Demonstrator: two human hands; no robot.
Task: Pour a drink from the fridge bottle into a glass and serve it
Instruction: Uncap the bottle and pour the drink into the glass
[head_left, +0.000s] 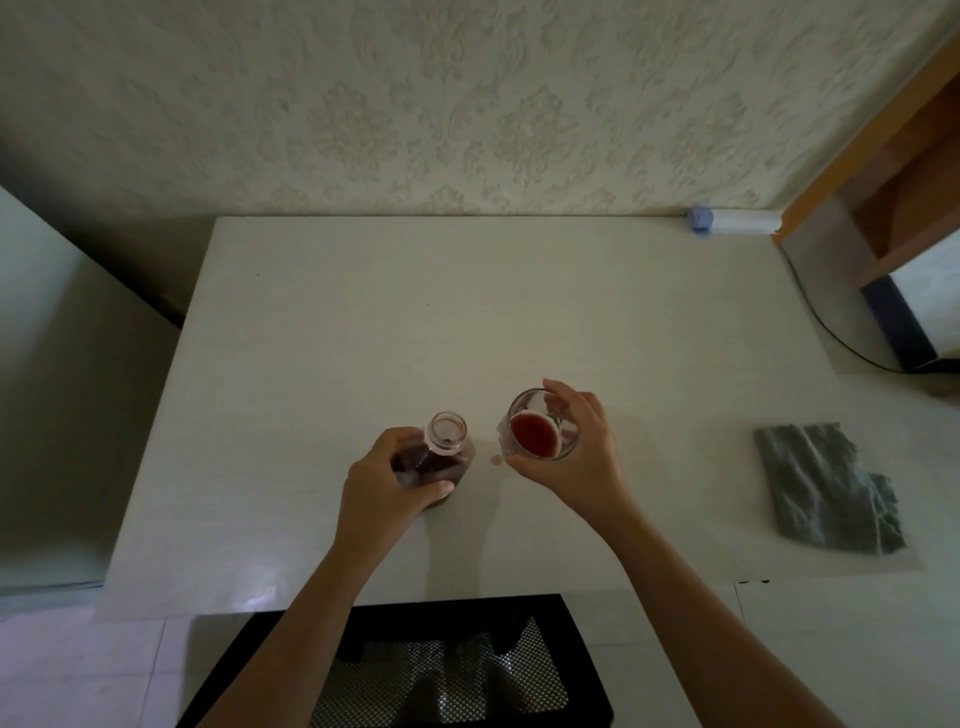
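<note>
An uncapped clear bottle (447, 447) with dark red drink stands upright on the white table (363, 322), near its front middle. My left hand (387, 480) is wrapped around the bottle's body from the left. Just to its right is a clear glass (535, 426) holding red drink, tilted a little toward me. My right hand (582, 452) grips the glass from the right side, fingers over its far rim. A small red drop (496, 459) lies on the table between bottle and glass.
A crumpled grey cloth (826, 488) lies at the table's right. A small blue-capped white item (727, 221) rests against the patterned wall at the back right. A wooden shelf unit (893, 218) with a dark cable stands far right. A black mesh chair (415, 665) sits below the table's front edge.
</note>
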